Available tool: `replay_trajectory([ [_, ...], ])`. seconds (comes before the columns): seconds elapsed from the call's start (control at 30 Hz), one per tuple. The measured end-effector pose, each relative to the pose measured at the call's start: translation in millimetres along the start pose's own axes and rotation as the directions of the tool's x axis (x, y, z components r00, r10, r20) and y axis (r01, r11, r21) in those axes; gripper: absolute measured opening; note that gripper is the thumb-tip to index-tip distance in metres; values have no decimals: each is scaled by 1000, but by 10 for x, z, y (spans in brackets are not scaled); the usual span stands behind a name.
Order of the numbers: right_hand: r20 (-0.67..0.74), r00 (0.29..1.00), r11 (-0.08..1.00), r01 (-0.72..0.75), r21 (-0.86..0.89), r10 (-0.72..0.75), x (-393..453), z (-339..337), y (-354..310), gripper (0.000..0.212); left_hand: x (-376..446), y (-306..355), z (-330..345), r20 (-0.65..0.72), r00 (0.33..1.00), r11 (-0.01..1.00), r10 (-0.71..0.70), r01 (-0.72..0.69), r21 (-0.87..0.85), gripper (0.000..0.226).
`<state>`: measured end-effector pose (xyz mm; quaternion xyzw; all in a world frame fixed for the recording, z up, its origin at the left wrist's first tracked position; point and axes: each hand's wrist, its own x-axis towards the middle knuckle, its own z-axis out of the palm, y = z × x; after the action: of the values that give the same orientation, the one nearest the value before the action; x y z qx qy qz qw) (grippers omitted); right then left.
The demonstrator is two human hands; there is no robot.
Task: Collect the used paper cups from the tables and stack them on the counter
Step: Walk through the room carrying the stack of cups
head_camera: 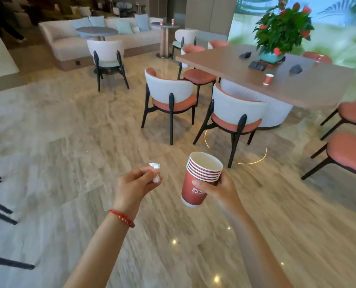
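Head cam: right hand [216,189] holds cup stack [200,179], left hand [135,183] pinches tissue [155,172]. Still collecting. Next: walk to desk [224,59], grab cup [268,79].

I count one stack of cups [202,175] showing five rims, two loose cups on the long bench [256,80], two more on the far round bench [165,26], one crumpled tissue [155,171], one potted plant [281,32], two hands [135,183].
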<state>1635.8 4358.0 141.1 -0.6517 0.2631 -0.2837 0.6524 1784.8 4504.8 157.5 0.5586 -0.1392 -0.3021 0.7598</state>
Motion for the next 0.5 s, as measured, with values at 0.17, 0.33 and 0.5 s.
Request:
replay_trajectory([
  [0.17,-128,992,1000,-25,2,25,180,-425,64,59,411,-195,441,98,993,998,-66,63,31,25],
  [0.33,-253,967,1000,-14,4,14,479,-985,92,57,855,-429,1080,212,969,991,-129,119,61,18],
  [0.5,-355,935,1000,-6,-4,4,955,-1610,54,55,1412,-586,1841,280,943,983,-178,155,101,12],
])
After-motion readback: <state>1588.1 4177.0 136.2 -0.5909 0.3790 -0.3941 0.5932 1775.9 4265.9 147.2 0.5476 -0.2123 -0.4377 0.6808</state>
